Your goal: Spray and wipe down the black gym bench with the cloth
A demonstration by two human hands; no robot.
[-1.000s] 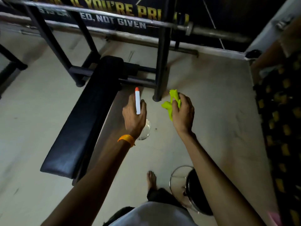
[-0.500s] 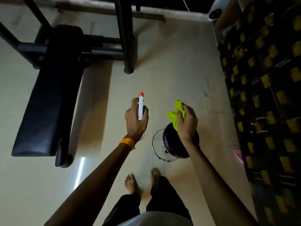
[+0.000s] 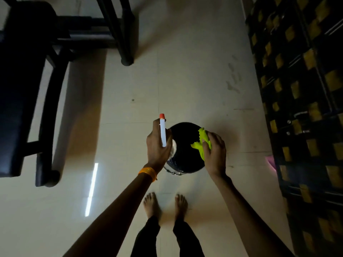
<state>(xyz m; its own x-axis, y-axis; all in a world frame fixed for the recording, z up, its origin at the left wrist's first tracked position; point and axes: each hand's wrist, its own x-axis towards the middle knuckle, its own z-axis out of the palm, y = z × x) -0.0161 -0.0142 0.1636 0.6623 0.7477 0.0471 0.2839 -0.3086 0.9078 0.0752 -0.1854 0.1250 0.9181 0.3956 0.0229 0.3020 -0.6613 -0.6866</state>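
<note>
The left arm reaches forward and down from the lower edge of the view, forearm straight, an orange band [image 3: 147, 172] round the wrist. The left hand [image 3: 157, 147] is seen from its back, and its fingers [image 3: 155, 127] are wrapped round the neck of a white-headed spray bottle with an orange nozzle tip [image 3: 162, 130]. The nozzle points away from the person. The clear body of the bottle shows only as a pale sliver below the hand.

The right arm comes in from the lower right, bent slightly inward at the wrist. The right hand [image 3: 215, 153] lies palm down, its fingers [image 3: 213, 139] curled over a crumpled neon yellow-green cloth [image 3: 201, 143] and holding it against the top of a round black stool with a chrome ring below the seat [image 3: 183, 143]. The cloth bunches out past the fingertips toward the middle of the seat. The stool stands on the pale tiled floor [image 3: 185, 86], directly between the two hands and just ahead of the person's two bare feet [image 3: 151, 203].

The long black padded gym bench on a black metal frame [image 3: 16, 89] lies at the far left, well apart from both hands. One black upright post of its rack [image 3: 118, 30] stands beyond it. Neither hand touches the bench.

By count there are two hands, one spray bottle, one cloth, one stool, one bench and one wristband. A dark surface patterned with yellow squares [image 3: 306, 89] runs down the right edge.
</note>
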